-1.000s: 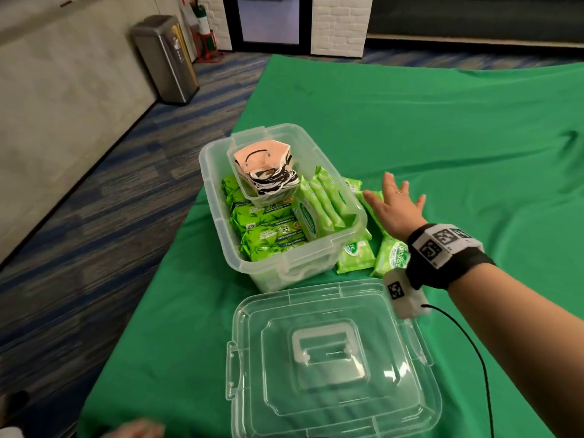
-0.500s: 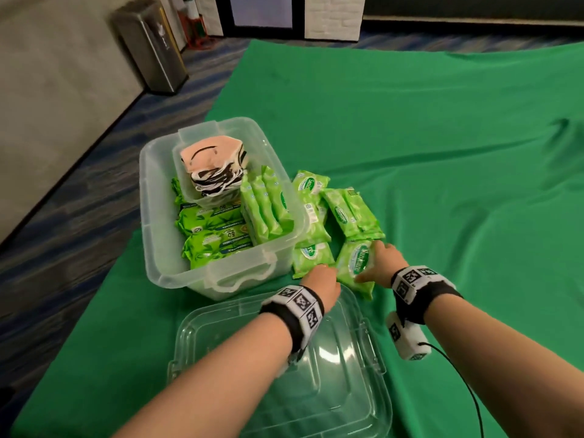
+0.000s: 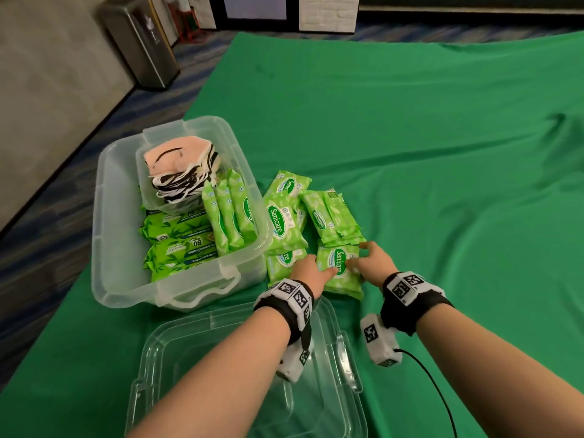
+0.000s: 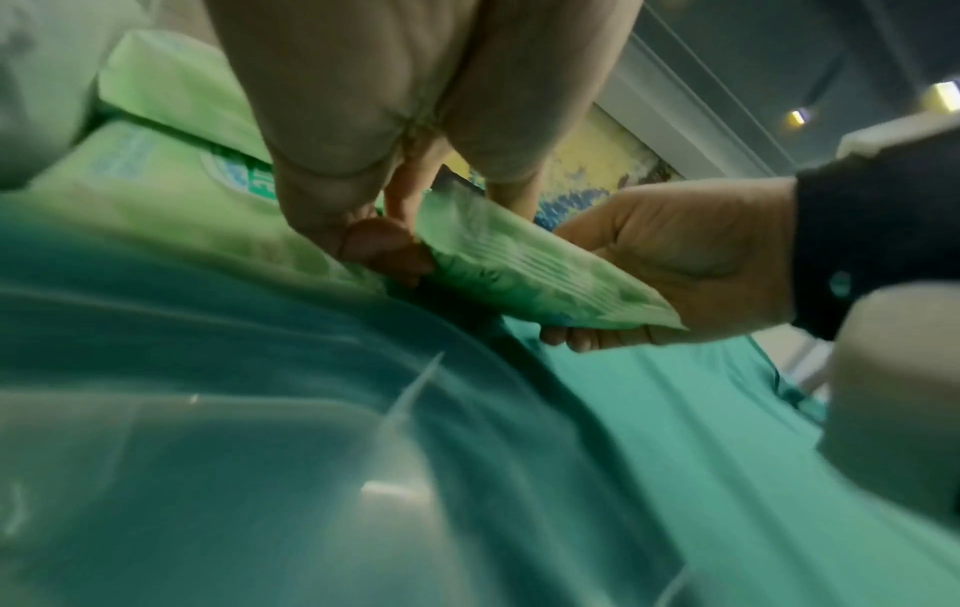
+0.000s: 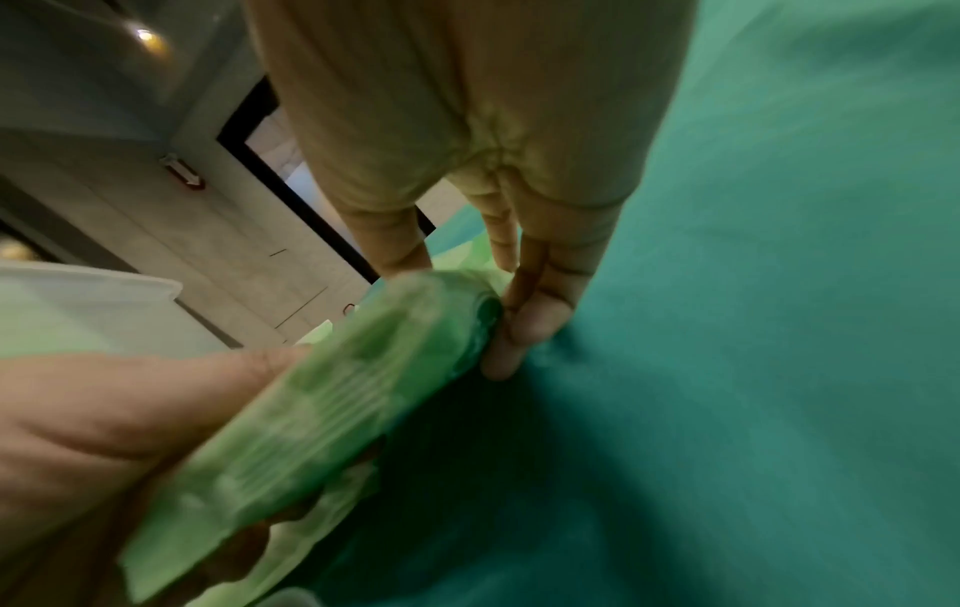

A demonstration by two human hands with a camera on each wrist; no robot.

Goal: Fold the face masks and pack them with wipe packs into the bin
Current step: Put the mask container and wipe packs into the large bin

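Note:
A clear plastic bin (image 3: 104,216) stands at the left on the green cloth. Its inner tray holds folded face masks (image 3: 177,165), and green wipe packs (image 3: 227,213) lie and stand around it. Several more Sanicare packs (image 3: 281,216) lie loose on the cloth to the bin's right. Both hands hold the nearest loose wipe pack (image 3: 338,270). My left hand (image 3: 316,273) pinches its left edge and my right hand (image 3: 363,259) grips its right edge. The wrist views show the pack (image 4: 519,263) (image 5: 337,390) tilted up off the cloth between the two hands.
The bin's clear lid (image 3: 221,358) lies upside down in front of me, under my left forearm. A cable runs from my right wrist. The table's left edge drops to carpet, where a metal trash can (image 3: 139,42) stands.
My left hand came into view and moved beside the right hand. Both now hold the same nearest pack, which is tilted up. The right hand came back from the far packs.

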